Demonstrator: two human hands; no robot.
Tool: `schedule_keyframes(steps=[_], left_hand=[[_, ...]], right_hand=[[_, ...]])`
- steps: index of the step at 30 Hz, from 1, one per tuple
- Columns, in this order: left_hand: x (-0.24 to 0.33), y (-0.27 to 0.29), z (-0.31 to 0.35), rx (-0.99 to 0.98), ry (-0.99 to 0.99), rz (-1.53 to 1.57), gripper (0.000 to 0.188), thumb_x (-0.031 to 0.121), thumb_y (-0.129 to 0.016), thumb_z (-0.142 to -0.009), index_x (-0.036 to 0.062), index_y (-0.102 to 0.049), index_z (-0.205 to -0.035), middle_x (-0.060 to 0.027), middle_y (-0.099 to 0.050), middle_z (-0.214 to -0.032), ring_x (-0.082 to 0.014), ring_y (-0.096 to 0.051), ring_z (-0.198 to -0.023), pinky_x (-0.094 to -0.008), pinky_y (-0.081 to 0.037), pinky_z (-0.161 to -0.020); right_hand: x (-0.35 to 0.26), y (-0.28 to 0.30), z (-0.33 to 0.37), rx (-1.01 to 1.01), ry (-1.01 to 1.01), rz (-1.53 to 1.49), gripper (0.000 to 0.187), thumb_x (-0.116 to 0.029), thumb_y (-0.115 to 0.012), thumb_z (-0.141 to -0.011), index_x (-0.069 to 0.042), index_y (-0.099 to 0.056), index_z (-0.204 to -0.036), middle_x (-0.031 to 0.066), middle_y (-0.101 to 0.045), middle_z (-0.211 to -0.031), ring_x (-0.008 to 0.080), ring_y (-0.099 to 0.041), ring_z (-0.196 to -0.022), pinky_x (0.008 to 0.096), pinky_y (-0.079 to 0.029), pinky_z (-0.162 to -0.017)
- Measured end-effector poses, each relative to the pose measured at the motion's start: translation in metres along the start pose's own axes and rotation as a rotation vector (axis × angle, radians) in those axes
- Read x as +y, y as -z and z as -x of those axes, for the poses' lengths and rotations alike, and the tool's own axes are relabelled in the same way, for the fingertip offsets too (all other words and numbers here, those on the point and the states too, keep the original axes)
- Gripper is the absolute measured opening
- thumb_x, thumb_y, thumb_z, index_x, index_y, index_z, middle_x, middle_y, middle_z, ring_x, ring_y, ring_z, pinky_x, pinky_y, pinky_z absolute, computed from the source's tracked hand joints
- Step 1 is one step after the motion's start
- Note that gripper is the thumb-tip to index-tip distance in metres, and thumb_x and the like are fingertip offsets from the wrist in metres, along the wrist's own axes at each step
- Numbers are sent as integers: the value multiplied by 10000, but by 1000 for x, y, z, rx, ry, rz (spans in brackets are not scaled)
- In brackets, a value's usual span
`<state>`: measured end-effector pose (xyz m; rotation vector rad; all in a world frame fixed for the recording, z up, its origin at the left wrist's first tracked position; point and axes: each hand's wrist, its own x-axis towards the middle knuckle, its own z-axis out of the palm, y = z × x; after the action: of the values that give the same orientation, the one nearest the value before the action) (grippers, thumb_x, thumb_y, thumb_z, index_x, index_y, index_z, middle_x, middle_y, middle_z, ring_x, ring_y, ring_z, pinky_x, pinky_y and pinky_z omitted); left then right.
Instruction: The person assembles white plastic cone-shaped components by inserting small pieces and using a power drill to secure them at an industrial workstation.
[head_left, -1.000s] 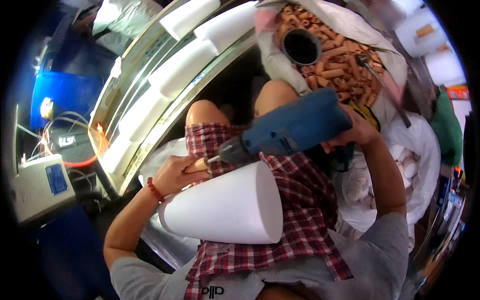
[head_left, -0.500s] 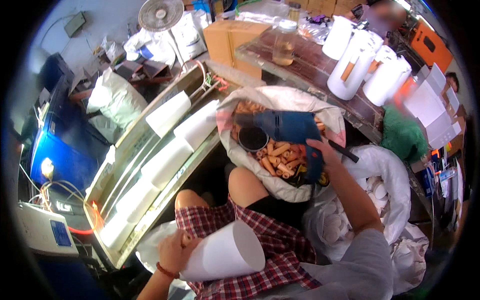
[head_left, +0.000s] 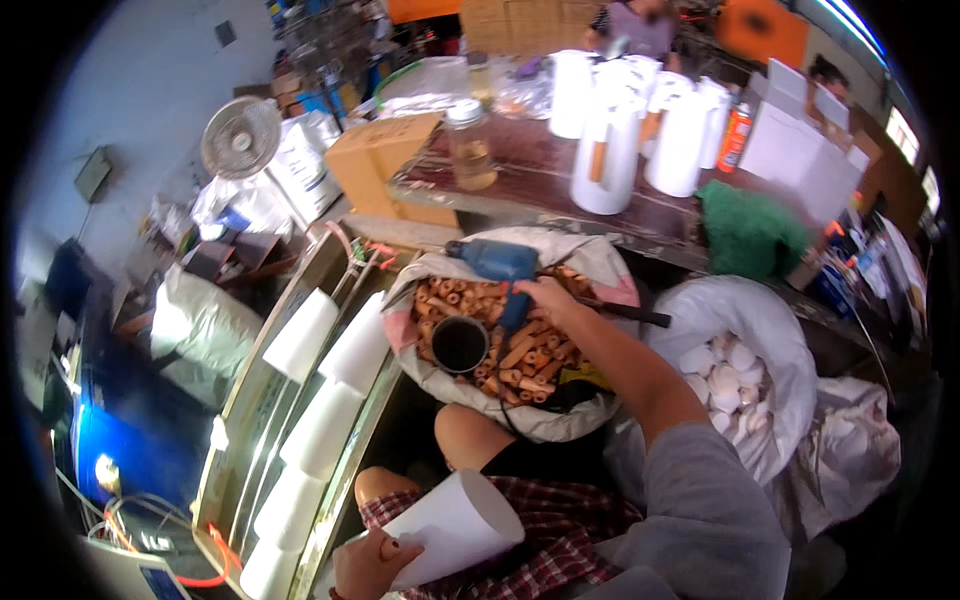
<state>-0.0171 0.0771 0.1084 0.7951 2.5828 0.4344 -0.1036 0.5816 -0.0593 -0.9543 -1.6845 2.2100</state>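
At the near edge, my left hand (head_left: 368, 566) grips a white tapered jug body (head_left: 458, 528) by its side. The body lies tilted over my lap. Its wide end points right and away from me. Between the fingers of that hand shows the end of a small wooden handle (head_left: 389, 548). My right hand (head_left: 545, 299) is closed around the grip of a blue power drill (head_left: 497, 260), whose front end points left. The drill is over the far part of a sack (head_left: 408, 372) of wooden handles (head_left: 521, 380). A dark round cup (head_left: 461, 344) stands among those handles.
Several white jug bodies (head_left: 322, 428) lie in a row in a wooden trough (head_left: 232, 437) on the left. Beyond the sack, finished-looking jugs (head_left: 604, 160) and a jar (head_left: 470, 152) stand on a table. A bag of white round lids (head_left: 735, 370) sits on the right.
My view has shifted, showing more of the table. The drill has moved from over the sack's middle towards its far edge. My left hand keeps hold of the jug body.
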Motion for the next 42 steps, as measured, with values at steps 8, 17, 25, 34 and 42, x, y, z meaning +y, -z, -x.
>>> schedule_keyframes(steps=[8, 17, 25, 34, 42], left_hand=[[-17, -17, -1, 158, -208, 341, 480, 248, -714, -763, 26, -513, -1137, -111, -588, -862, -263, -563, -737, -361, -467, -668], [-32, -24, 21, 578, -448, 571, 393, 263, -420, -911, -37, -461, -1161, -143, -464, -1230, -227, -533, -938, -294, -469, -739], [-44, 6, 50, 920, -81, 801, 360, 227, -329, -966, -28, -568, -1053, -128, -597, -990, -212, -554, -865, -324, -462, -746], [-99, -24, 37, 812, -33, 1052, 335, 329, -428, -974, 30, -578, -993, -66, -617, -930, -78, -542, -639, -220, -413, -537], [-88, -39, 32, 738, 197, 1014, 286, 277, -425, -979, 36, -572, -934, -59, -611, -863, -80, -541, -559, -210, -405, -487]], right_hand=[[12, -117, 187, -836, 350, 447, 370, -164, -582, -852, 10, -510, -1171, 151, -597, -1085, 225, -582, -1008, 345, -460, -859], [45, -263, 318, -1262, 1186, 1367, 381, -324, -596, -762, -151, -527, -1094, 134, -538, -972, 317, -534, -934, 501, -404, -761], [-22, -207, 325, -895, 995, 1097, 260, -311, -467, -873, -132, -616, -990, 179, -592, -878, 377, -603, -797, 494, -476, -658], [-126, -62, 265, -446, 368, 518, 375, -317, -560, -881, -21, -649, -668, 55, -647, -660, 123, -604, -612, 249, -470, -600], [-164, 13, 144, 68, 585, 369, 405, -326, -583, -882, 78, -596, -912, 135, -668, -841, 153, -638, -723, 267, -513, -670]])
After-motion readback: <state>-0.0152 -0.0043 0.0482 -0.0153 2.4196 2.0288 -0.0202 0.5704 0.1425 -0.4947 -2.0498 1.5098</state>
